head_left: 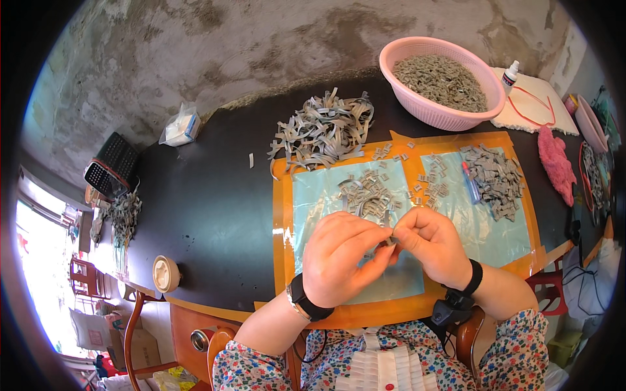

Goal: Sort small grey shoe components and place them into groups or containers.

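My left hand (342,260) and my right hand (432,246) meet at the fingertips over a blue sheet (313,195) edged with orange tape. Pinched between them is a small grey piece (389,241), mostly hidden by the fingers. Just beyond the hands lies a loose heap of small grey clip-like pieces (366,192), with more scattered to its right. A denser pile of similar grey pieces (499,182) sits on the right-hand sheet, a blue tube with a red cap (471,182) beside it. Behind the left sheet is a tangle of flat grey strips (324,130).
A pink basket (424,116) full of small grey pieces stands at the back right. Near it are a white bottle (510,75) and a pink cloth (555,163). To the left are a round tub (166,274), a plastic packet (180,127) and a black crate (111,163).
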`<state>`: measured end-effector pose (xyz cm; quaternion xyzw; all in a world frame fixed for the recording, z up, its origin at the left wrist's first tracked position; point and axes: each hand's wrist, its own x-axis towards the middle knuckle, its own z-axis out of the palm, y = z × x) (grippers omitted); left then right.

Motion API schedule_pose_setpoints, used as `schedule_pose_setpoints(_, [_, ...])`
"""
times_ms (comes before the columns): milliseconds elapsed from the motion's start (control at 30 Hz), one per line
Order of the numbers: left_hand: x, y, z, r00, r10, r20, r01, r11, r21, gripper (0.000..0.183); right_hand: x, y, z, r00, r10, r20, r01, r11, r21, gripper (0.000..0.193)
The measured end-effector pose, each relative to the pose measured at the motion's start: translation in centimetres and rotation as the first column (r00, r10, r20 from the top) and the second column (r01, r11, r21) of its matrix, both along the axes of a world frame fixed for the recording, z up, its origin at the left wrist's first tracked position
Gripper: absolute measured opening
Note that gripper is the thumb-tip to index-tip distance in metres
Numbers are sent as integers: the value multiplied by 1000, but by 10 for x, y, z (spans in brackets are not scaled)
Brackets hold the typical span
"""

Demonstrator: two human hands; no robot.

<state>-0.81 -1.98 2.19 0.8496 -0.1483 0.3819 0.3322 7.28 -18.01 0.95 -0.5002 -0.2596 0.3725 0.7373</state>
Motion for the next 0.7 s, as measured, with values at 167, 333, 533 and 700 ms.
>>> schedule_pose_setpoints(167, [-1,2,1,999,-30,-39,28,999,-43,26,-1,0,-3,997,23,-80,-20,999,41,14])
schedule_pose_setpoints(333, [-4,3,-10,967,-101,-235,20,946,-324,17,-1,1,-3,995,11,-98,-5,998,55,15])
schedule_pose_setpoints(533, [-6,7,-12,814,-462,-351,93,701,-707,15,11,-5,-1,998,40,-56,-37,998,51,14])
schedule_pose_setpoints(700, [-7,6,-15,650,-706,-283,40,404,-914,18,10,-2,9,988,99,116,-107,992,61,13])
